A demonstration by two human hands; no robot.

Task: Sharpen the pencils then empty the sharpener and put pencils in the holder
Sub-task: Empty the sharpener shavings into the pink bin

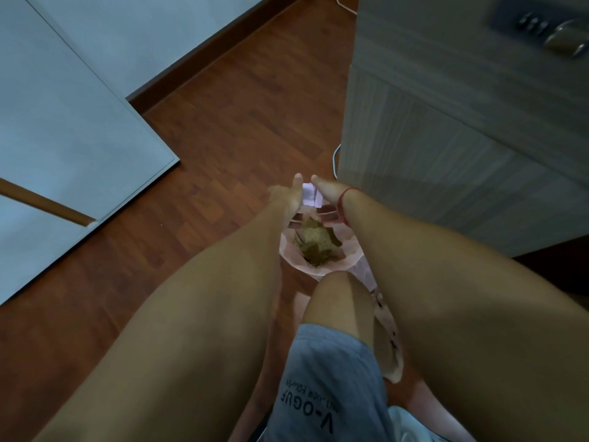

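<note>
Head camera: the sharpener [308, 194], a small pale lilac-white block, is held over the far rim of a small waste bin [288, 253] lined with a pale pink bag. It is gripped from both sides. The left hand [288, 194] is closed against its left face and the right hand [328, 190] against its right face, with each thumb laid straight along it and pointing away from the person.

To the right of the bin, the corner edge of a grey wood-grain cabinet [446, 138] stands close by the right wrist, so little room is left on that side. Open wooden floor [229, 129] lies left of the bin and beyond it. Pale blue-grey door panels [79, 122] are set well to the left of the bin.

The fingers of both hands are hidden under the palms and the sharpener, so how they curl cannot be told. The near rim of the bin is covered by a bare knee [338, 301] and grey printed shorts [322, 378]. Brown, crumpled waste [315, 245] lies inside the bin, and what it is cannot be made out.

A red band [342, 202] is worn on the right wrist. A white cable [334, 154] runs down the cabinet corner just beyond the bin. The light is dim.
</note>
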